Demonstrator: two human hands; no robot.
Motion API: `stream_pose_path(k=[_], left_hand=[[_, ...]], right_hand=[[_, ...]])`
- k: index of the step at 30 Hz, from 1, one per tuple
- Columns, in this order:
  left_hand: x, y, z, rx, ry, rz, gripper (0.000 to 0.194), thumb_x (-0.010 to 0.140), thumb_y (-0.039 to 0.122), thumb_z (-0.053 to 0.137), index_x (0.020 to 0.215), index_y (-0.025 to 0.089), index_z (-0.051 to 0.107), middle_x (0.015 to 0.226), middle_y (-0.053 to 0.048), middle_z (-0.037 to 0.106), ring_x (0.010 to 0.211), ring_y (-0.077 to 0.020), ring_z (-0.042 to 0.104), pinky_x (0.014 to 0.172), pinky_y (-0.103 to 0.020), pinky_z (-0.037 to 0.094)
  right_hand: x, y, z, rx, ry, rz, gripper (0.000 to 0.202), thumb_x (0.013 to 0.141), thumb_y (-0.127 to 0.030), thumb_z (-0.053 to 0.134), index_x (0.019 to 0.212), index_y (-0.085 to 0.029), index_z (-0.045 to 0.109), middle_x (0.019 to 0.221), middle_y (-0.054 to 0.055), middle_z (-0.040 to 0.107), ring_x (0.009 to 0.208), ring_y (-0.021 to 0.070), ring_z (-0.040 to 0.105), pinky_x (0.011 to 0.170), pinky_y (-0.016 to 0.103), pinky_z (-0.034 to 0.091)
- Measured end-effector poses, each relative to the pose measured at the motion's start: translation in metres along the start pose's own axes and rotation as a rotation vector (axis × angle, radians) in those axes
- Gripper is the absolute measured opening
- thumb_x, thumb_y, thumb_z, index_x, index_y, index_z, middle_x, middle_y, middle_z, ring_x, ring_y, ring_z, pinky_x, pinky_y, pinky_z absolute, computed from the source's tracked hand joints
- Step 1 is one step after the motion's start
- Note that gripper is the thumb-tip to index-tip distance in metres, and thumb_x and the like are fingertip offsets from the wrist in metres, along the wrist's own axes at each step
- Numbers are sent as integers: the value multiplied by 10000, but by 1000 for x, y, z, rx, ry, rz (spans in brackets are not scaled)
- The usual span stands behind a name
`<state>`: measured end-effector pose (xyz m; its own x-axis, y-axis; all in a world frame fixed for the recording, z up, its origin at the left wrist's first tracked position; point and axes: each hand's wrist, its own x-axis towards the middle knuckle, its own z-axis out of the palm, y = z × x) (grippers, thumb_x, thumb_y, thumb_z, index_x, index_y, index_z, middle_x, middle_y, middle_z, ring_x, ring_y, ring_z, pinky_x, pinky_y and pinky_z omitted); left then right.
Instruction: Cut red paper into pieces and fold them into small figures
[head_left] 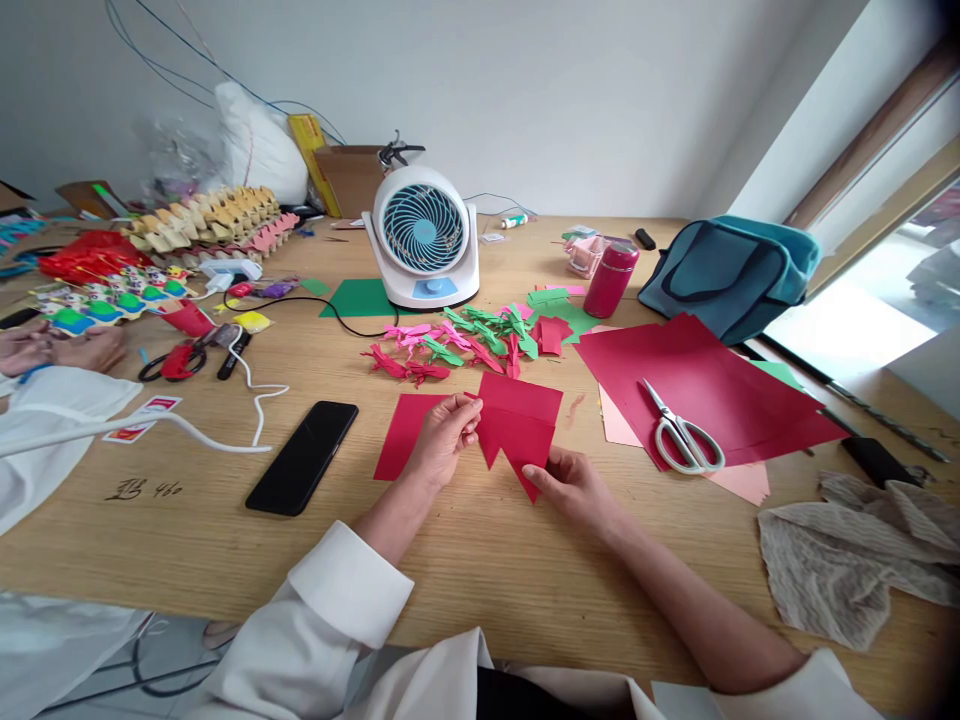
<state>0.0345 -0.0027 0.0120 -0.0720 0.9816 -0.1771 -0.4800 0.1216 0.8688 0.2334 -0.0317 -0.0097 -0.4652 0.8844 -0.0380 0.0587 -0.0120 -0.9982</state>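
Note:
A piece of red paper (pixel 520 418) with a notch in its near edge is held up over the table between my hands. My left hand (pixel 448 430) pinches its left side between thumb and fingers. The lower right point of the same sheet is gripped by my right hand (pixel 574 482), thumb on top. Under my left hand lies another red sheet (pixel 401 435), partly covered by the wrist. Just beyond are several folded paper pieces (pixel 480 340) in pink, green and red. White-handled scissors (pixel 686 440) rest on large red sheets (pixel 757 400) to the right.
A white fan (pixel 424 235) stands at the back, a black phone (pixel 302 458) left of my hands. Farther right are a red bottle (pixel 611 280), a blue bag (pixel 731 275) and a crumpled cloth (pixel 862 550). Another person's hands (pixel 82 350) are at the left, near egg trays (pixel 210 225).

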Motion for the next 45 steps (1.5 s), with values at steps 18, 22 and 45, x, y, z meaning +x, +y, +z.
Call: stream_pose_path(k=[18,22,45], left_hand=[[-13,-26,11,277,-133,70,328,713,454,753,726,169,592,664,35,566,621,-89,530,609,-200,446],[-9,-24,8,209,-64,52,301,706,440,750,744,188,588,676,48,533,622,-94,508,613,-205,447],[7,-21,-8,511,-81,325,142,797,252,611,848,179,721,782,-25,681,753,-151,593,678,-243,438]], right_hand=[[5,7,-2,-40,149,18,454,787,-610,650,687,-167,635,579,29,628,530,141,534,521,263,421],[5,-8,-34,-273,205,-100,379,895,-538,544,818,-181,643,724,45,656,636,167,606,599,277,480],[-27,9,-163,-1353,748,477,478,879,-545,431,960,-131,657,990,209,641,902,338,631,699,395,440]])
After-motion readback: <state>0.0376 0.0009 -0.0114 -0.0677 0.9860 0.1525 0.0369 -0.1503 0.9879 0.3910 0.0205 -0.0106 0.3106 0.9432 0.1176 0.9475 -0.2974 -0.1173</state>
